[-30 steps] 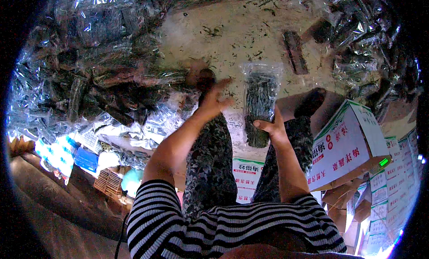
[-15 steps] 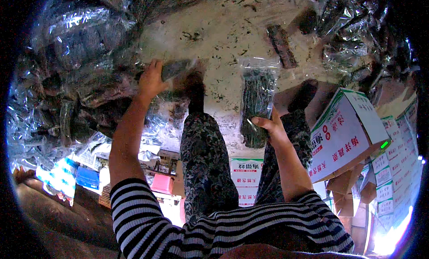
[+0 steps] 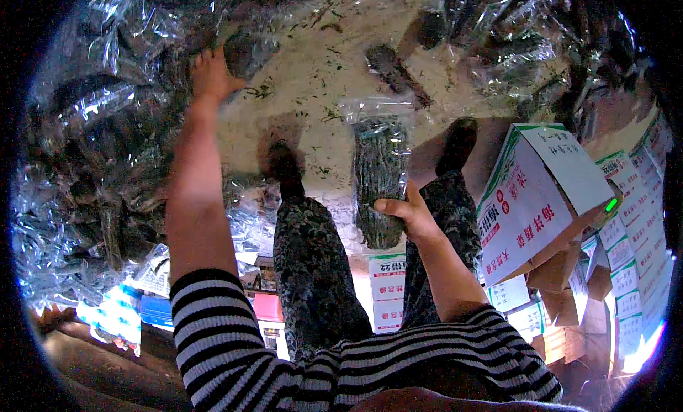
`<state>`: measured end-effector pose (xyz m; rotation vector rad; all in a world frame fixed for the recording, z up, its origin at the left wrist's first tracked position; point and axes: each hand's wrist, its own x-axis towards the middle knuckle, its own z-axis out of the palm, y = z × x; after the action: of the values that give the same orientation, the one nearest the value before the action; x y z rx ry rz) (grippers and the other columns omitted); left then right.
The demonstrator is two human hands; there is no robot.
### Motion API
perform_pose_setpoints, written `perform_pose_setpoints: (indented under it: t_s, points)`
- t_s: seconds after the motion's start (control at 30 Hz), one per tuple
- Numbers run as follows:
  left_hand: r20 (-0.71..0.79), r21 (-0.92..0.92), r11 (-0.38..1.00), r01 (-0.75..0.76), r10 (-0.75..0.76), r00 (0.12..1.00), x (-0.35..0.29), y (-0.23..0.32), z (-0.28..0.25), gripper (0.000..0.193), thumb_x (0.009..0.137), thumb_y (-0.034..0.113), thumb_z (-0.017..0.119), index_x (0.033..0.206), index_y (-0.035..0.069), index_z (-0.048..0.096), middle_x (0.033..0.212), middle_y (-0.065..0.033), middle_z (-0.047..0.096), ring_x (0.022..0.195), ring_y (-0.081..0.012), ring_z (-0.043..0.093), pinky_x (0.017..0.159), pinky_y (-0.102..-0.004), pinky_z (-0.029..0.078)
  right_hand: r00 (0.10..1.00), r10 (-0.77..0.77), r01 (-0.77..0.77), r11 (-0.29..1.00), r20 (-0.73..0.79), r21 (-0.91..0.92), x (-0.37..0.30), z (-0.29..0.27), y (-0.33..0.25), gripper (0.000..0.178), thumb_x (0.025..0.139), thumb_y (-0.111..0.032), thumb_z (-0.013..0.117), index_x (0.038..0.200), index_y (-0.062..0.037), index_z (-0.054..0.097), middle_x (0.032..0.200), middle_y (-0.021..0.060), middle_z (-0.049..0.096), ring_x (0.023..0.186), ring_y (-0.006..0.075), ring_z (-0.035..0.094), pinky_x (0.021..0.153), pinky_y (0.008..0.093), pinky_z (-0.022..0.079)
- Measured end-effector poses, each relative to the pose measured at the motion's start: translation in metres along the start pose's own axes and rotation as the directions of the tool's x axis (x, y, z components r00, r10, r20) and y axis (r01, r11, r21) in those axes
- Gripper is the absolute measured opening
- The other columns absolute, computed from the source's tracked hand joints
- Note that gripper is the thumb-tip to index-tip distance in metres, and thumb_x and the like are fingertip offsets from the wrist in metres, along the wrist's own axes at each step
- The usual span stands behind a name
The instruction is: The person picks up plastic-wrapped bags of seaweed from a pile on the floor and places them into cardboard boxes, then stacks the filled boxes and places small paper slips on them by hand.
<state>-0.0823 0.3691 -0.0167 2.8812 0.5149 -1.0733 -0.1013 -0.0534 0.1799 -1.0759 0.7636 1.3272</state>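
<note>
My right hand [image 3: 409, 209] grips the lower right edge of a clear plastic bag [image 3: 380, 173] packed with dark, dried strips that look like seaweed. The thumb lies across its front, and the bag hangs over the pale floor between my legs. Stretched far forward to the left, my left hand [image 3: 215, 76] has its fingers extended and its thumb apart. It is at the edge of a big heap of similar bags [image 3: 128, 156], beside a dark, partly wrapped bundle [image 3: 245, 50]. Whether the fingers touch a bag cannot be made out.
More shiny bags [image 3: 526, 63] pile up at the far right. Dark scraps [image 3: 331, 113] and a dark strip-like piece [image 3: 398, 74] lie on the floor. An open white carton [image 3: 530, 198] stands at my right, with stacked cartons [image 3: 626, 270] behind it.
My left hand has reached farther forward and to the left, along the heap. My right hand still grips the same bag. The whole view has shifted slightly.
</note>
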Motion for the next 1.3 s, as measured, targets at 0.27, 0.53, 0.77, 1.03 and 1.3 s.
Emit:
perform_pose_setpoints:
  t_s: [0.27,0.53,0.77,1.03,1.3]
  points:
    - [0.080,-0.641,0.756,0.130,-0.104,0.991,-0.103,0.085,0.018,0.091,0.061,0.036,0.081,0.132,0.000,0.038,0.121,-0.0173,0.055,0.108,-0.0333,0.054,0.094,-0.0432,0.044,0.972,-0.157,0.143,0.986,-0.174,-0.091,-0.011,-0.021,-0.029,0.076,0.069,-0.023,0.076,0.131,-0.0021,0.038,0.111,0.0104,0.059,0.101,0.0210,0.057,0.090,0.0331,0.044]
    - [0.316,-0.906,-0.182,0.382,0.308,0.897,-0.306,0.209,-0.162,0.071,0.070,0.023,0.077,0.128,0.002,0.043,0.120,-0.0081,0.053,0.110,-0.0194,0.051,0.096,-0.0347,0.040,0.966,-0.244,0.245,0.970,-0.083,-0.001,-0.098,-0.012,-0.010,0.093,0.074,-0.029,0.074,0.145,-0.0049,0.020,0.135,0.0144,0.043,0.125,0.0250,0.039,0.105,0.0354,0.029]
    - [0.148,-0.986,0.027,0.166,0.603,0.784,-0.388,0.284,-0.289,0.083,0.069,0.020,0.075,0.136,0.002,0.029,0.130,-0.0110,0.043,0.120,-0.0206,0.042,0.103,-0.0374,0.032,0.855,-0.476,0.517,0.810,-0.205,0.276,-0.279,-0.026,-0.021,0.092,0.076,-0.027,0.070,0.147,-0.0063,0.015,0.142,0.0132,0.035,0.130,0.0241,0.034,0.108,0.0344,0.025]
    - [0.313,-0.946,0.310,0.097,0.792,0.524,-0.449,0.480,-0.370,0.064,0.075,0.015,0.071,0.129,0.001,0.040,0.115,-0.0103,0.057,0.106,-0.0201,0.054,0.093,-0.0333,0.042,0.757,-0.341,0.650,0.483,-0.557,0.587,-0.416,-0.119,0.000,0.076,0.081,-0.024,0.063,0.144,-0.0087,0.024,0.134,0.0122,0.043,0.122,0.0231,0.044,0.103,0.0366,0.035]
    - [0.606,-0.737,0.675,-0.045,0.688,0.400,-0.466,0.682,-0.237,0.053,0.081,0.032,0.068,0.118,-0.001,0.051,0.110,-0.0143,0.060,0.089,-0.0237,0.063,0.075,-0.0400,0.052,0.793,-0.046,0.576,0.384,-0.608,0.722,-0.454,-0.313,0.091,0.047,0.081,-0.036,0.064,0.114,-0.0042,0.054,0.101,0.0122,0.066,0.093,0.0222,0.064,0.082,0.0406,0.051]
